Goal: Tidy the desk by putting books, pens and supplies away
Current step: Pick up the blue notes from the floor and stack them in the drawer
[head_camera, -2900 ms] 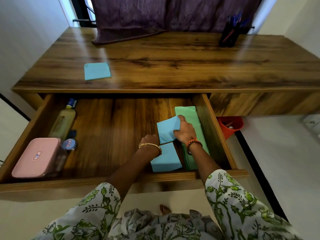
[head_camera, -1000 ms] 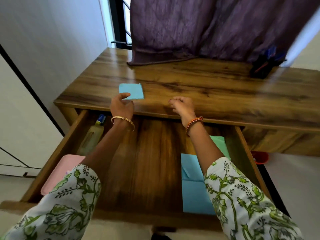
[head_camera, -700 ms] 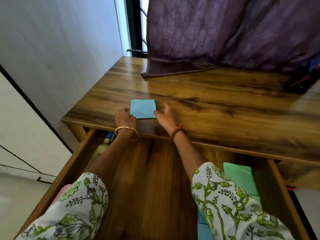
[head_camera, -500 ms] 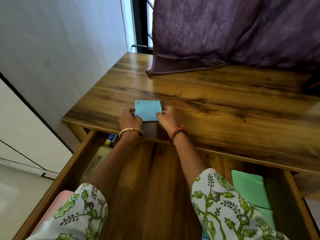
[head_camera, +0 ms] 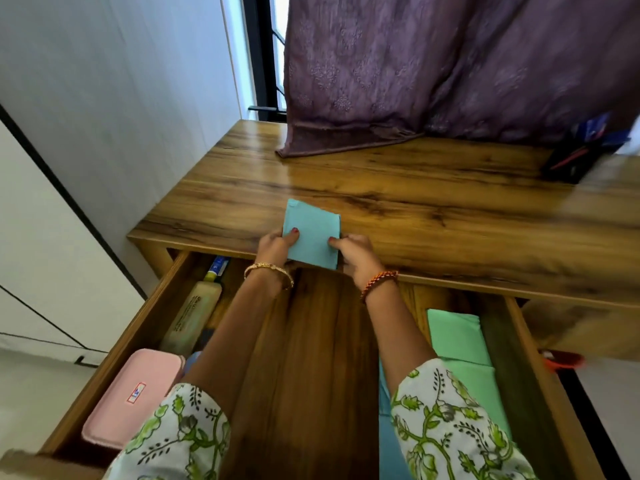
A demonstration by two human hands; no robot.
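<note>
My left hand and my right hand both pinch the blue pad, one on each side. My thumbs are on top of it. My other fingers curl under, so I cannot see them well. Both hands are just as near to it.

The pad sits at the front edge of the desk and its near end hangs out over the open drawer. Its long side runs from 12 o'clock to 6 o'clock, toward me.

I think my next move is to bring it down to 5 o'clock, where the other blue pads lie beside the green pads. At 7 o'clock in the drawer are a bottle and a pink box.
</note>
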